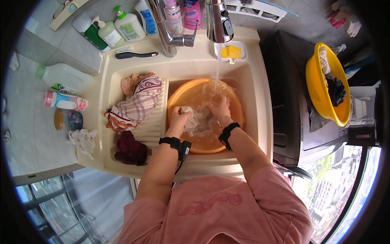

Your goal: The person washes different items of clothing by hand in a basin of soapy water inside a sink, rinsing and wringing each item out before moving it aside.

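An orange plastic basin (207, 150) filled with water stands in the right part of a cream laundry sink (264, 122). My left hand (178, 119) grips a bunched pale cloth (191, 119) at the basin's left side. Part of that cloth lies under the water. Over the basin's right half, my right hand (221, 109) is at the water with fingers spread; splashing blurs what its fingertips touch. Water runs from the chrome faucet (218, 27) into the basin just behind this hand.
On the ribbed washboard (152, 128) lie a wrung patterned cloth (137, 103) and a dark red cloth (131, 149). Several bottles (129, 27), a scrub brush (137, 55) and a soap dish (242, 58) line the back ledge. A yellow basin (313, 88) holding clothes sits at right.
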Tool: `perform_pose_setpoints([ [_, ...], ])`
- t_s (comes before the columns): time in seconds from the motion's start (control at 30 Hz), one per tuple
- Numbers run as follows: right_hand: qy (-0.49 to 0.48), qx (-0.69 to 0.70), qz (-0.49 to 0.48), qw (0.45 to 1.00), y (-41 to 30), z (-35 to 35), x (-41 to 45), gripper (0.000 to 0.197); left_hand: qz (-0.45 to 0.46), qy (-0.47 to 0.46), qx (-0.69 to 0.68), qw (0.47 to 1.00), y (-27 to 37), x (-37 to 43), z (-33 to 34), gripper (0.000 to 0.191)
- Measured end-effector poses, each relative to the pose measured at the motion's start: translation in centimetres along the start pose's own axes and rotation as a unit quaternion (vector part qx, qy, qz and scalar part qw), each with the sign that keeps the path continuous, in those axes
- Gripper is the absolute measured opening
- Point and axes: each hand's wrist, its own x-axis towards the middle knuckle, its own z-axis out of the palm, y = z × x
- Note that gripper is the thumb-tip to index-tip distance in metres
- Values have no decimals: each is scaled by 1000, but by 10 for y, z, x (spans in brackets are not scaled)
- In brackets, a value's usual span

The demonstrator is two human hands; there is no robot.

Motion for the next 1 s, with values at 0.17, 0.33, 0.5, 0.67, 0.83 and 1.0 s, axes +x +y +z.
perform_pose_setpoints([
  [0.17, -251, 328, -55, 909, 1, 11, -4, 51, -157, 27, -230, 960, 15, -7, 12, 45],
  [0.33, -328, 369, -93, 864, -65, -20, -55, 37, -151, -138, -409, 889, 3, -10, -5, 46],
  [0.5, -31, -73, -313, 946, -96, -25, -88, 35, -10, -144, -519, 843, 31, -39, 14, 30],
  [0.67, 24, -86, -341, 936, -90, -16, -73, 36, -82, -126, -480, 864, 36, -31, 18, 32],
  [0.83, 5, -139, -245, 959, -69, -21, -43, 35, -38, -108, -412, 904, 28, -35, 19, 35],
  [1.0, -46, -233, -171, 956, -27, -51, -17, 35, -68, -104, -349, 929, 48, -39, -8, 30],
])
